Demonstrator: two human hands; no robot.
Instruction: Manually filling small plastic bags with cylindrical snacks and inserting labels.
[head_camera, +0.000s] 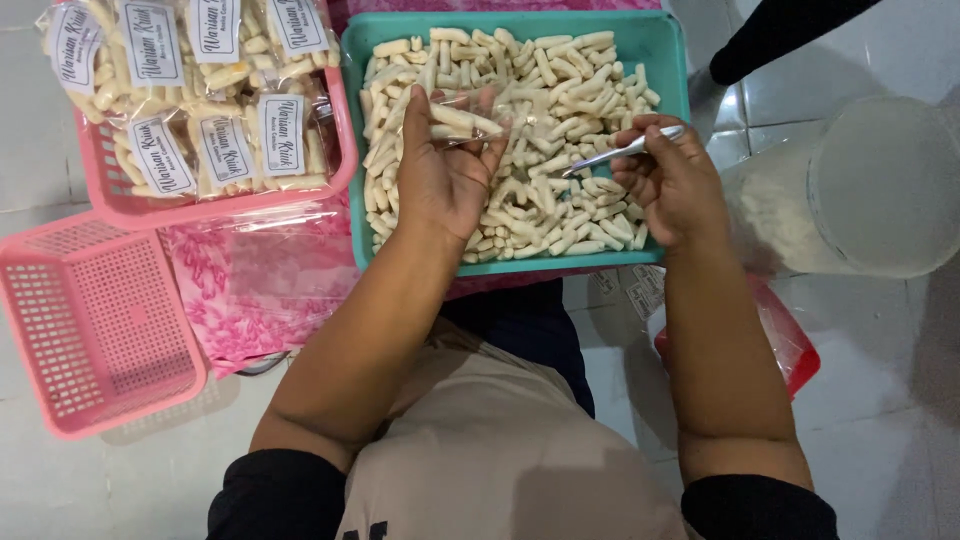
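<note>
Tongs (622, 152) in right hand (672, 185), clear bag (462, 115) in left hand (445, 170).

Packet basket (110, 195) cut off above.

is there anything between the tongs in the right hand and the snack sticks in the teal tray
Nothing visible. The right hand holds the metal tongs just above the snack sticks in the teal tray, with no cover over them. The left hand holds a clear plastic bag off to the side, not in the path.

Black short sleeves, bare forearms, and a beige apron over dark clothing
</note>
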